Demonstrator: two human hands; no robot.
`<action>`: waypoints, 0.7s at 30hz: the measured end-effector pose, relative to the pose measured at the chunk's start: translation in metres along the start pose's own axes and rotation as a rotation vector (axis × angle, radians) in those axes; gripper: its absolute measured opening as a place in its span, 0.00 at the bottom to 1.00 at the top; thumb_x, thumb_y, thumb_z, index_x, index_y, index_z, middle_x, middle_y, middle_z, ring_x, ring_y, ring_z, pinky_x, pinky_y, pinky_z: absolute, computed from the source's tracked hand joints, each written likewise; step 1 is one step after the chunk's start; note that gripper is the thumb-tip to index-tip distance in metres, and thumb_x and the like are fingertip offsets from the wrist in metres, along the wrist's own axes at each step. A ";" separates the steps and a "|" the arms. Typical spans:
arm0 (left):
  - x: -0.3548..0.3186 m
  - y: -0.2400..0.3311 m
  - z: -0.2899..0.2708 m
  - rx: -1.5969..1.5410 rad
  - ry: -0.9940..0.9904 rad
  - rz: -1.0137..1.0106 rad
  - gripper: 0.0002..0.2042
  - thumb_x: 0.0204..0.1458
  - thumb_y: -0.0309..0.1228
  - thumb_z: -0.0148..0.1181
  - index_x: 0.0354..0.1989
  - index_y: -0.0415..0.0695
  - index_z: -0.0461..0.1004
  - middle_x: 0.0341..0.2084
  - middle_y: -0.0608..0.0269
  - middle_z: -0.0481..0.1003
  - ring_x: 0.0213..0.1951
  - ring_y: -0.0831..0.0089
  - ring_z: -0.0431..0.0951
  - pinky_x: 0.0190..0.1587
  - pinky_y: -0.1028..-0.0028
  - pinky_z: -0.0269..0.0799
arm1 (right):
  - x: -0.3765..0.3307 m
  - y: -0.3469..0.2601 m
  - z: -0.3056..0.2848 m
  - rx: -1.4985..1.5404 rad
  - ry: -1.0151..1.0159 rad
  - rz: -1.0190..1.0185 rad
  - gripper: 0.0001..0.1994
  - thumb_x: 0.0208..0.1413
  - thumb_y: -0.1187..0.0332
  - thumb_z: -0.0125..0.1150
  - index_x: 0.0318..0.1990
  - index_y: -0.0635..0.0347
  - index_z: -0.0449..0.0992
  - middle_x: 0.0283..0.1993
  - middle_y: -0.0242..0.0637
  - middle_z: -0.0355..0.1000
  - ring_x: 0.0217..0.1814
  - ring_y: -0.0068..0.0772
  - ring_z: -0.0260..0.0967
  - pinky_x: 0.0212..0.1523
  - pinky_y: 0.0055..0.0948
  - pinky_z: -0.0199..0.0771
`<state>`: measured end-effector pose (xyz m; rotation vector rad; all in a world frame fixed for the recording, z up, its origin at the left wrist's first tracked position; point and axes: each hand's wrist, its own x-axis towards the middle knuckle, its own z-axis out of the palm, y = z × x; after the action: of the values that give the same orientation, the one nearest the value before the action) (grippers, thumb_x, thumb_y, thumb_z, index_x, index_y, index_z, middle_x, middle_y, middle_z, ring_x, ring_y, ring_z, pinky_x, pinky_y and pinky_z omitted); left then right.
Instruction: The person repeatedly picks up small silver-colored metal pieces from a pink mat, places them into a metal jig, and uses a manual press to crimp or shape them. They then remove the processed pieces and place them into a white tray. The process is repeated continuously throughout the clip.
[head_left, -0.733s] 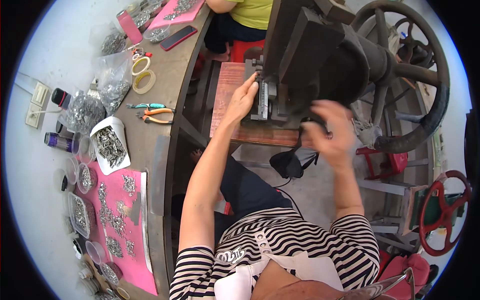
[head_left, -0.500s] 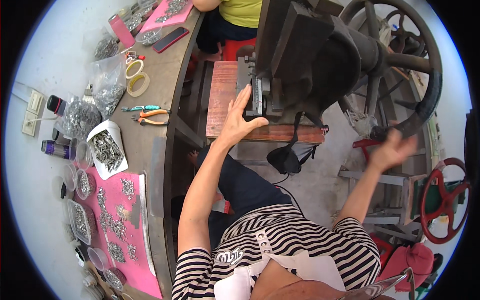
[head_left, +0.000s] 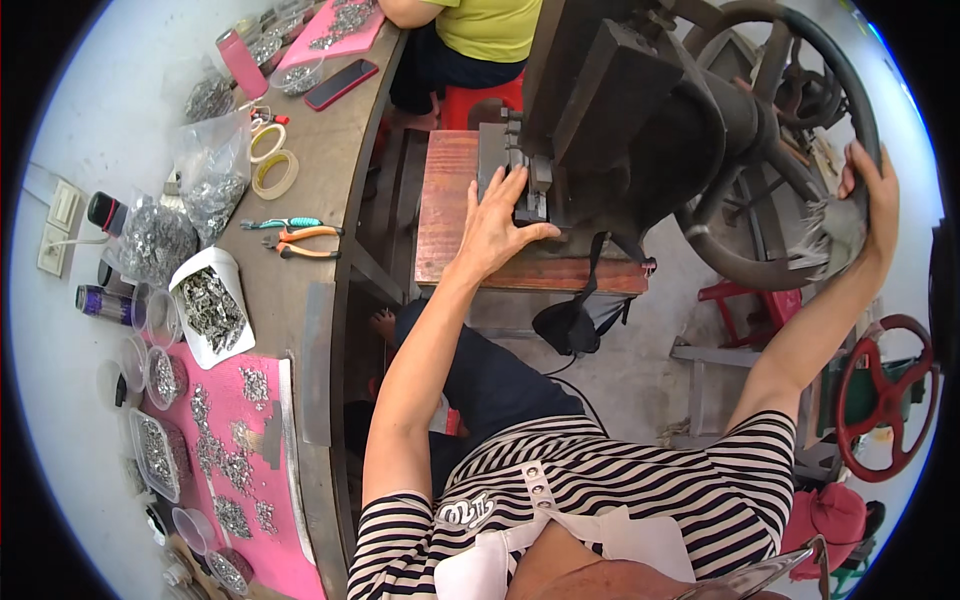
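My left hand [head_left: 500, 225] lies open with its fingers spread over the metal die block [head_left: 537, 203] at the base of a dark press [head_left: 625, 110]. Its fingertips reach the block's near left part; whatever lies beneath them is hidden. At the far right, my right hand [head_left: 870, 190] is closed round the rim of the press's large handwheel [head_left: 735, 270], with the fingers curling over its inner side. Beside that hand, a frayed pale rag [head_left: 832, 235] is tied on the rim. The press stands on a reddish wooden bench [head_left: 445, 215].
On the left worktable [head_left: 315, 180] lie pliers [head_left: 310, 238], tape rolls [head_left: 275, 173], a phone [head_left: 342, 84] and a white tray [head_left: 243, 345] of small metal parts. More parts cover a pink sheet [head_left: 285, 480]. A co-worker in a yellow shirt [head_left: 488, 28] sits beyond. A red handwheel [head_left: 885, 400] stands right.
My right hand has swung up and outward to grip the handwheel's rim. The wheel has turned, carrying the rag rightward. My left hand has shifted slightly right over the die block.
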<state>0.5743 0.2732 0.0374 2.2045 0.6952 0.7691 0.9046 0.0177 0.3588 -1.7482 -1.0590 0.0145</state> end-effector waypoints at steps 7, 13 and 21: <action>0.006 -0.004 -0.002 0.038 0.003 -0.016 0.54 0.41 0.59 0.74 0.72 0.36 0.61 0.73 0.48 0.60 0.77 0.55 0.51 0.77 0.46 0.34 | -0.039 0.021 0.020 0.083 0.165 -0.055 0.11 0.65 0.66 0.59 0.44 0.67 0.72 0.25 0.32 0.66 0.27 0.23 0.64 0.32 0.23 0.65; 0.006 -0.008 0.003 0.049 -0.008 -0.005 0.54 0.41 0.60 0.73 0.73 0.36 0.61 0.73 0.48 0.60 0.77 0.54 0.52 0.77 0.47 0.35 | -0.096 0.054 0.053 -0.013 0.304 -0.131 0.11 0.62 0.72 0.65 0.45 0.67 0.71 0.26 0.35 0.69 0.25 0.25 0.68 0.33 0.28 0.74; 0.011 -0.003 0.004 0.045 -0.003 0.020 0.55 0.41 0.61 0.73 0.74 0.38 0.59 0.73 0.47 0.60 0.77 0.53 0.52 0.77 0.48 0.35 | 0.044 -0.021 -0.004 -0.175 0.007 0.024 0.25 0.64 0.60 0.64 0.62 0.66 0.70 0.23 0.26 0.62 0.23 0.16 0.61 0.28 0.19 0.64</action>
<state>0.5836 0.2807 0.0368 2.2563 0.6957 0.7669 0.9199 0.0449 0.3962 -1.9164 -1.0602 -0.0717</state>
